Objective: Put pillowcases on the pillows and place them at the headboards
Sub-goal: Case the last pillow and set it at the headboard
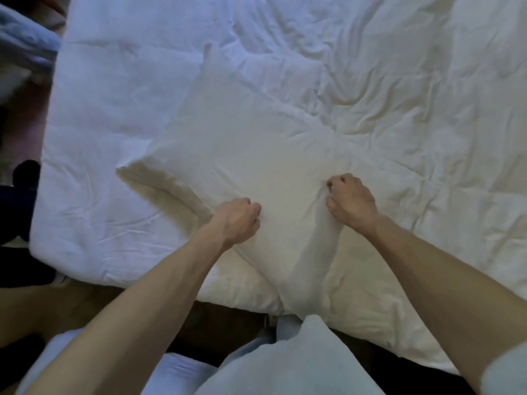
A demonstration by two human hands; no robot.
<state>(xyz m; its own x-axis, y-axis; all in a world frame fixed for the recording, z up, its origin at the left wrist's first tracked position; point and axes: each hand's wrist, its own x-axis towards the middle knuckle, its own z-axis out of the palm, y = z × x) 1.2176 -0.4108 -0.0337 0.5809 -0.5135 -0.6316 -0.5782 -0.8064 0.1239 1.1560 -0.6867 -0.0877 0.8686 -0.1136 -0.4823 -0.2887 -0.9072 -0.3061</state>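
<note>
Closest to the lens, a pale bluish-white fold of cloth [288, 363] bulges up between two bare forearms, low in the view; what it is cannot be told. Both arms reach forward over the bed's near edge. Left hand [238, 220] lies knuckles up on the near left part of the pillow [228, 155], its fingers [253, 208] curled tight into a fist and pinching the white cover. Right hand [349, 202] sits a little farther up the bed and to the right, fingers [333, 183] also bunched closed, and fabric gathers into small pleats right at the fingertips. From that grip a loose band of pillowcase [308, 263] runs back toward the camera and hangs over the mattress edge.

Pillow itself lies flat, turned diagonally, one corner pointing left toward the bed's side edge and another pointing away up the bed. It rests on a rumpled white duvet [413, 95], heavily creased on the right side. No headboard in view. No label or writing shows on any of the linen.

Off the bed's left edge, a dark shoe [25, 173] stands on the floor, and a blue-grey cloth [25, 44] lies in the upper left corner.
</note>
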